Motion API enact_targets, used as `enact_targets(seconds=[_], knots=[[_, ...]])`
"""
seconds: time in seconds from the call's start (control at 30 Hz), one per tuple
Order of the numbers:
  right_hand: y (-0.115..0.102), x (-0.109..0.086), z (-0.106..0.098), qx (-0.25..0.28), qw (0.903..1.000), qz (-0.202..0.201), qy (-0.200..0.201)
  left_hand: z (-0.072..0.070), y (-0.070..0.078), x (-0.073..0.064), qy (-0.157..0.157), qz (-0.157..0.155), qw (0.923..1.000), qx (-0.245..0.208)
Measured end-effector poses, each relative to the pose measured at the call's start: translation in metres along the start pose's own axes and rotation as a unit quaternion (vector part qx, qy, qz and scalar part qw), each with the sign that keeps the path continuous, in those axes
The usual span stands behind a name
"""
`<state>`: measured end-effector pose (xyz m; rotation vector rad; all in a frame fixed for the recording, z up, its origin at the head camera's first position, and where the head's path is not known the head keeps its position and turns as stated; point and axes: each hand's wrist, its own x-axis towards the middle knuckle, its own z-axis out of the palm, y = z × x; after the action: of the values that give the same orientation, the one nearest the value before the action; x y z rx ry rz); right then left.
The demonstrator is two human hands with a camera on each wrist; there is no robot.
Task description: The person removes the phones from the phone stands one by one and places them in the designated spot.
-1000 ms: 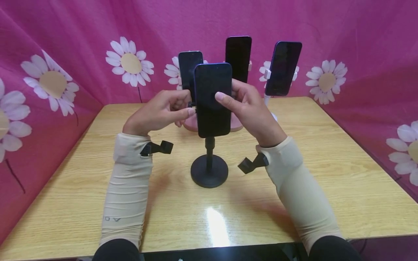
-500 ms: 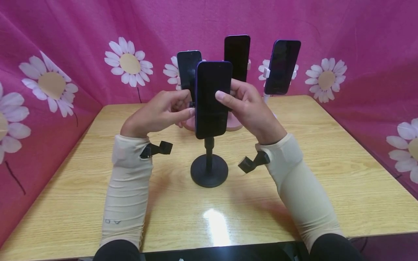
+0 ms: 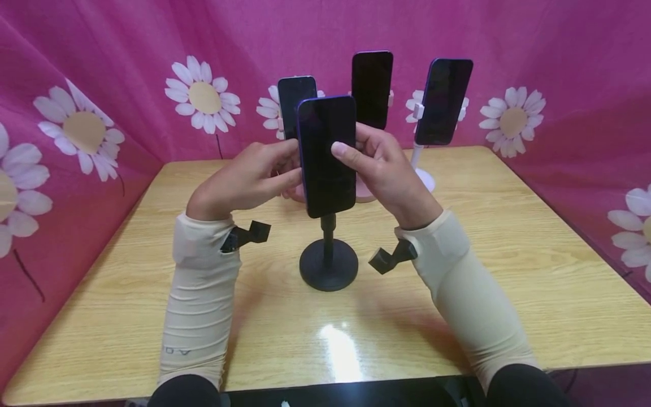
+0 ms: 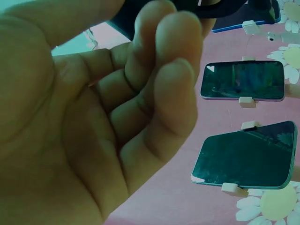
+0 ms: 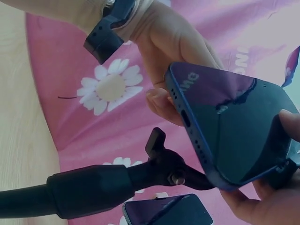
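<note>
A dark smartphone with a blue edge [image 3: 325, 186] stands nearly upright in front of a black phone stand [image 3: 329, 267]. My right hand [image 3: 390, 172] grips its right side, thumb on the screen and fingers behind. At the left edge is my left hand [image 3: 244, 178], its thumb and fingers curled, the tips partly hidden behind the phone. Dark parts touch these fingers at the top of the left wrist view. The right wrist view shows the stand's neck and joint [image 5: 168, 168] below the phone, and a black clamp piece [image 5: 283, 174] near the right fingers.
Behind the hands, three more phones stand in holders: a left one [image 3: 296, 107], a middle one [image 3: 372, 90] and a right one [image 3: 443, 102] on a white stand. They are on a wooden table [image 3: 508, 271] before a pink flowered cloth [image 3: 325, 34].
The phone has shifted slightly left and now covers the left thumb tip and the small black clamp end visible before. Both hands stay nearly in place.
</note>
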<state>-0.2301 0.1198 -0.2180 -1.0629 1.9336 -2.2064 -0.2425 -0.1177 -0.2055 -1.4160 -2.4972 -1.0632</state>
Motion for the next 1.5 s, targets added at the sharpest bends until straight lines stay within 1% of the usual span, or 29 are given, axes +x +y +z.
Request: enact_targets(seconds=[0.07,0.3,0.6,0.67,0.8,0.87,0.93,1.1,1.23,1.3,1.37,1.43,1.5], knots=[[0.0,0.0,0.001,-0.008,1.0,0.001,0.002,0.0,0.001,0.001,0.003,-0.004,1.0,0.003],[0.0,-0.002,0.005,-0.046,0.9989,-0.003,0.012,0.002,0.003,0.001,0.007,-0.032,0.9994,-0.009],[-0.003,-0.004,0.006,-0.052,0.9984,-0.006,0.022,0.004,0.002,0.004,0.012,-0.05,0.9986,-0.013],[-0.006,-0.006,0.005,-0.051,0.9983,-0.007,0.028,0.004,0.002,0.004,0.011,-0.053,0.9985,-0.01],[-0.017,-0.011,0.004,-0.055,0.9974,-0.024,0.041,0.004,0.003,0.004,0.011,-0.055,0.9983,0.012],[-0.024,-0.015,0.002,-0.062,0.9962,-0.032,0.052,0.004,0.003,0.004,0.01,-0.056,0.9981,0.022],[-0.032,-0.019,-0.001,-0.078,0.9938,-0.032,0.073,0.004,0.003,0.003,0.01,-0.056,0.9979,0.031],[-0.051,-0.026,-0.014,-0.104,0.9846,-0.008,0.14,0.002,0.001,0.003,0.013,-0.059,0.9975,0.037],[-0.058,-0.028,-0.031,-0.114,0.9755,0.012,0.188,0.001,0.0,0.003,0.014,-0.059,0.9977,0.03],[-0.06,-0.03,-0.04,-0.139,0.9679,0.032,0.207,0.001,0.0,0.003,0.013,-0.062,0.9976,0.027],[-0.06,-0.033,-0.049,-0.172,0.9587,0.061,0.218,0.002,0.0,0.003,0.01,-0.065,0.9976,0.022],[-0.058,-0.038,-0.057,-0.208,0.9482,0.095,0.221,0.003,0.001,0.003,0.007,-0.069,0.9974,0.019],[-0.055,-0.043,-0.065,-0.232,0.9395,0.13,0.215,0.003,0.0,0.003,0.005,-0.071,0.9974,0.012]])
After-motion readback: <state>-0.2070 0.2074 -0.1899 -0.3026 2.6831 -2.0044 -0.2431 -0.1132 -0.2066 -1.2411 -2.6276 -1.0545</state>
